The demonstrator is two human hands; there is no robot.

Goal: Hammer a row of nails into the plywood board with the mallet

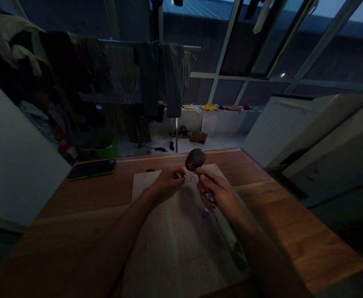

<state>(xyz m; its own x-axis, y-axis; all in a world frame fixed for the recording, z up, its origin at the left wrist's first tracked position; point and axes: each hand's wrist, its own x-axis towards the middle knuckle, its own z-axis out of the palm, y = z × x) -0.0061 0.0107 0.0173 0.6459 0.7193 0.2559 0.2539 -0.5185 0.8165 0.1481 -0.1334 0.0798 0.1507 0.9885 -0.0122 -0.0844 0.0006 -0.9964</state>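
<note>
My right hand (pixel 215 190) is closed round the handle of a hammer (pixel 223 227), gripping it close below the dark, blunt head. The hammer's head is raised over the far end of a pale wooden board (pixel 172 244), and its long worn handle slants back toward me. My left hand (pixel 170 178) rests at the board's far part, thumb and fingertips pinched together. A tiny glint shows at those fingertips, too small to name. Small shiny bits (pixel 205 212) lie on the board under my right hand. The board lies flat on a brown wooden table (pixel 85 231).
A black phone (pixel 91 169) lies at the table's far left. A small dark round thing (pixel 150 170) sits behind the board. Past the table are a drying rack hung with clothes (pixel 147 78), a green basket (pixel 108 149) and a white cabinet (pixel 293 124) at the right.
</note>
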